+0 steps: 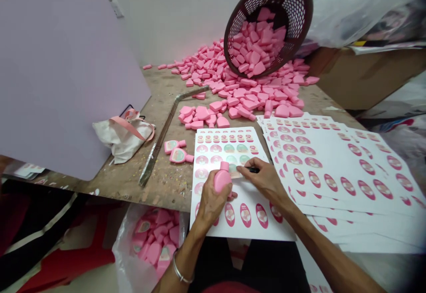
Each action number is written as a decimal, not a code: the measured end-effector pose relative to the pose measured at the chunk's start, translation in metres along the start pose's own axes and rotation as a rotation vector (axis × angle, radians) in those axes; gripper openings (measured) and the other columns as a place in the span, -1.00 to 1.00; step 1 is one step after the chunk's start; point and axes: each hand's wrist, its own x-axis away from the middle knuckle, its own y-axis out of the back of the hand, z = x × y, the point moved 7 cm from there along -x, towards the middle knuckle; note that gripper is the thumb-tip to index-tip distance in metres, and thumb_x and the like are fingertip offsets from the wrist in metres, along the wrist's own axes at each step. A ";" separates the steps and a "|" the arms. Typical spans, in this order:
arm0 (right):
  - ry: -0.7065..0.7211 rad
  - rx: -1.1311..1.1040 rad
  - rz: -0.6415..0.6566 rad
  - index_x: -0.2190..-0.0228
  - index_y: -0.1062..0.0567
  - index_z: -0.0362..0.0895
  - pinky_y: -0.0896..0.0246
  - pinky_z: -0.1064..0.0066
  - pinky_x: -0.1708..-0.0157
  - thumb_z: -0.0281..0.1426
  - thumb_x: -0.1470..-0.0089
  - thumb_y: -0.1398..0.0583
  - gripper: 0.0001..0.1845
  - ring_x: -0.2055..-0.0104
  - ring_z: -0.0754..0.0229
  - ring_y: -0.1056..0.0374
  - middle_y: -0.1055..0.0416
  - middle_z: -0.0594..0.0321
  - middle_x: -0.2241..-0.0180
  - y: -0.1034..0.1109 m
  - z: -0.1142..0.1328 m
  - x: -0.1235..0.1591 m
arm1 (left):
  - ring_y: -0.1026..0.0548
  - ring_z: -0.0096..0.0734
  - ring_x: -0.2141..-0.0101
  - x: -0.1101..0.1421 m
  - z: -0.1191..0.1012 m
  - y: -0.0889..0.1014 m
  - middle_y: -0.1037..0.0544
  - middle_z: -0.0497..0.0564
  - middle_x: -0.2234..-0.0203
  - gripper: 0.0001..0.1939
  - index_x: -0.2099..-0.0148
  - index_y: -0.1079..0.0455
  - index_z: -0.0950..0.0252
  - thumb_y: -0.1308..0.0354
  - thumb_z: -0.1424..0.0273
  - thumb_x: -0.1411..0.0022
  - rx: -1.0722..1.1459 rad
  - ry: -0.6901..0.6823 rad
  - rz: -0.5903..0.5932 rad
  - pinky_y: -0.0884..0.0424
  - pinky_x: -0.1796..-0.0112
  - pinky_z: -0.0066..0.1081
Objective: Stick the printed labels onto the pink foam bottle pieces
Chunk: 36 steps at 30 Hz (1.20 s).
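My left hand is closed around a small pink bottle, held upright over a sticker sheet. My right hand rests on the same sheet, pinching a thin black tool whose tip touches a sticker by the bottle. Two labelled pink bottles lie on the table left of the sheet.
A tipped brown basket spills a large heap of pink bottles at the back. Fanned sticker sheets lie to the right. A cloth bag and metal ruler lie to the left. A plastic bag of bottles hangs below the table edge.
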 end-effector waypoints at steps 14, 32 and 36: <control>0.084 -0.155 0.042 0.27 -0.58 -0.08 -0.22 0.42 0.47 -0.09 0.02 -0.24 -0.63 0.44 0.23 -0.31 -0.48 0.26 0.43 -0.005 0.034 0.045 | -0.57 -0.29 0.40 0.010 0.001 -0.002 -0.58 0.11 0.37 -0.48 0.07 -0.42 0.39 -0.01 0.02 -0.24 0.630 0.079 -0.054 -0.55 0.36 -0.29; 0.131 -0.071 -0.012 0.28 -0.56 -0.08 -0.30 0.35 0.38 -0.08 -0.01 -0.21 -0.63 0.39 0.16 -0.41 -0.52 0.19 0.35 -0.015 0.040 0.047 | -0.56 -0.29 0.29 0.011 -0.008 -0.006 -0.56 0.07 0.28 -0.52 0.06 -0.36 0.33 -0.01 0.02 -0.25 0.575 0.008 -0.011 -0.54 0.32 -0.36; 0.233 0.249 -0.141 0.16 -0.51 -0.08 -0.27 0.11 0.19 -0.01 0.07 -0.24 -0.49 0.26 -0.03 -0.42 -0.51 0.07 0.29 -0.007 0.046 0.050 | -0.55 -0.28 0.23 0.013 -0.008 -0.002 -0.53 0.05 0.22 -0.56 0.02 -0.29 0.29 -0.17 0.12 -0.16 0.440 -0.048 -0.061 -0.53 0.31 -0.39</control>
